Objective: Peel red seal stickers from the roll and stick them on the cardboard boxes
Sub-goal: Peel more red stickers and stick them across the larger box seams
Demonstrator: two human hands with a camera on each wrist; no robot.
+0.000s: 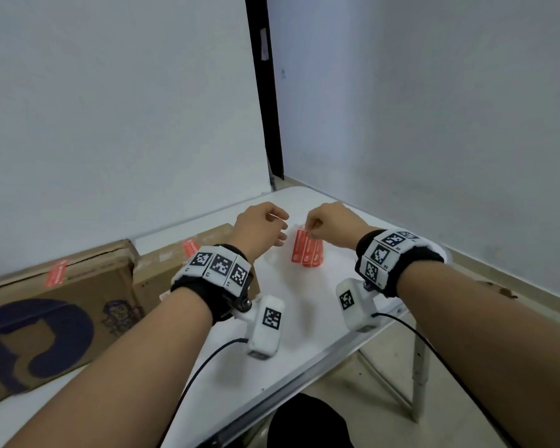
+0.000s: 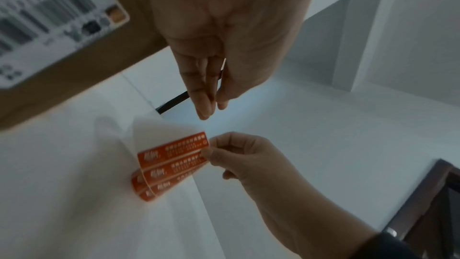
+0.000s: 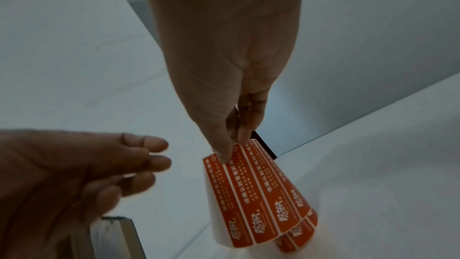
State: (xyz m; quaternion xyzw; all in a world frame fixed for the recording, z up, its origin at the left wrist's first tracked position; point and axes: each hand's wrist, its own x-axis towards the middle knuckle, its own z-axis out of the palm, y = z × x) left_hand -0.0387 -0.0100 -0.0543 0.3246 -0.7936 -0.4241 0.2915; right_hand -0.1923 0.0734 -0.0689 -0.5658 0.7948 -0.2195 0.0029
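The roll of red seal stickers [image 1: 306, 253] [image 2: 169, 159] [image 3: 261, 194] hangs as a curled strip on white backing, its lower end on the white table [image 1: 304, 324]. My right hand [image 1: 311, 229] [image 2: 224, 153] [image 3: 231, 145] pinches its top edge between thumb and fingers. My left hand [image 1: 280, 232] [image 2: 211, 105] [image 3: 149, 161] hovers just left of the strip, fingers relaxed, holding nothing. Two flat cardboard boxes lie at the left: a large one [image 1: 62, 312] and a smaller one [image 1: 162, 270] behind it. Each carries a red sticker, one on the large box [image 1: 56, 273] and one on the smaller [image 1: 190, 247].
White walls stand close behind and to the right of the table, with a dark vertical post [image 1: 265, 92] in the corner. The table's front edge [image 1: 320, 360] runs diagonally near my forearms. Black cables [image 1: 201, 367] trail from both wrist cameras.
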